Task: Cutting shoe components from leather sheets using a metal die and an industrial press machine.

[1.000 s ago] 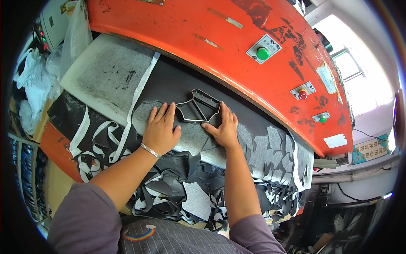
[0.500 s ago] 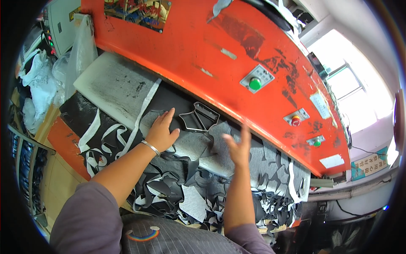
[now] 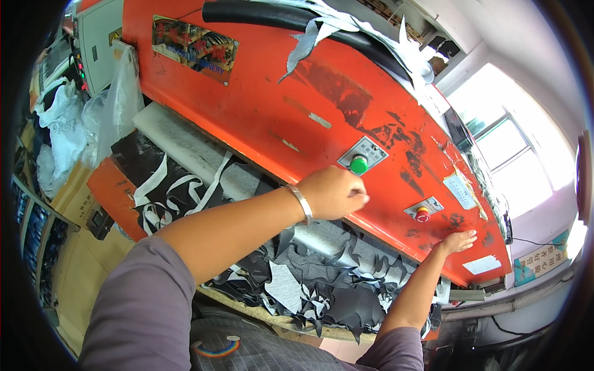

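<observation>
My left hand point(image 3: 334, 193) is held in front of the red machine front point(image 3: 260, 117), just below a round green button point(image 3: 359, 164). Its fingers are curled and nothing shows in them; whether it touches the button I cannot tell. A silver bangle point(image 3: 301, 204) circles that wrist. Farther right, my right hand point(image 3: 456, 241) lies against the lower part of the red front with its fingers stretched out, below the red knob point(image 3: 422, 214). The lower green button is hidden behind this hand. No metal cutting die shows.
Black and grey sheet offcuts point(image 3: 356, 306) heap along the near edge of the work surface. A white board point(image 3: 185, 139) and pale strips point(image 3: 151, 182) lie at the left under the machine. Clear plastic bags point(image 3: 117, 111) hang at the far left; a window point(image 3: 507, 139) is at the right.
Both hands have risen from the sheets to the red front, moving right; the left fingers have curled. The black metal cutting die has gone out of sight. The red front covers more of the board.
</observation>
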A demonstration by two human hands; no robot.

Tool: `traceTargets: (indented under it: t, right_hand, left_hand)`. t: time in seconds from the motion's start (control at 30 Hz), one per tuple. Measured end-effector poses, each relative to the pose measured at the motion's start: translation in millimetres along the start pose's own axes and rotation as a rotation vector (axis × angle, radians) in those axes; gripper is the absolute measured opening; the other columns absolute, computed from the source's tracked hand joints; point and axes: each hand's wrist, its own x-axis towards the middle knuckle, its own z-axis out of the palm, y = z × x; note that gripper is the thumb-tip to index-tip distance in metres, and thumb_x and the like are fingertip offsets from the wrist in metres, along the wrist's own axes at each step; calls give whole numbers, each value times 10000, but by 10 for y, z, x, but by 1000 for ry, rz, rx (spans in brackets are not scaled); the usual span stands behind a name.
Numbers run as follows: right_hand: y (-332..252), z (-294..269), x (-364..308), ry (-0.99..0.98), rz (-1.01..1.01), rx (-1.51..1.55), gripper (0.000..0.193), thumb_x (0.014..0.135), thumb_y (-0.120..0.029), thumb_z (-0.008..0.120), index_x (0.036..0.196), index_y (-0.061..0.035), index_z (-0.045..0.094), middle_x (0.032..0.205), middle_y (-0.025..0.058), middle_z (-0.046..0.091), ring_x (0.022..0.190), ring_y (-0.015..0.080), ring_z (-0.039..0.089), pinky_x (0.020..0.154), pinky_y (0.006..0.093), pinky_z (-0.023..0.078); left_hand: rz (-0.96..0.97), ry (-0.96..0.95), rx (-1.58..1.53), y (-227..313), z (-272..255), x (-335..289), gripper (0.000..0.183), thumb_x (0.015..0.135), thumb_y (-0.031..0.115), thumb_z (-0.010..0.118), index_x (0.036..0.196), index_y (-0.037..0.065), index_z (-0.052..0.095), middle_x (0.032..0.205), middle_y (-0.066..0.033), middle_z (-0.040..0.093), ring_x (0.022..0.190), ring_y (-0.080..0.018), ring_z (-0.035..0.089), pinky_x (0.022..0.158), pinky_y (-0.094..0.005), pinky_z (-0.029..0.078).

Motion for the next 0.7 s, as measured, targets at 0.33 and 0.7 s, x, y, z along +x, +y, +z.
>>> traceTargets:
  t: [0.33, 0.7]
  right_hand:
    - [-119, -323, 95, -129, -51, -241, 726, 987, -497, 333, 1451, 53, 237, 1503, 298, 203, 1406, 406, 190, 1147, 456, 164]
    - [-1728, -742, -676, -115, -156, 161, 451, 1000, -281, 444, 1308, 47, 470, 1322, 201, 485, 1220, 293, 471, 1024, 393, 374]
  left_hand:
    - [-103, -83, 300, 184, -383, 65, 413, 844, 339, 541, 548, 55, 593, 540, -138, 583, 539, -331, 601, 574, -449, 471]
    - [-414, -204, 621, 248, -698, -2798, 325, 817, 366, 587, 647, 108, 686, 705, -34, 638, 749, -253, 624, 605, -409, 510]
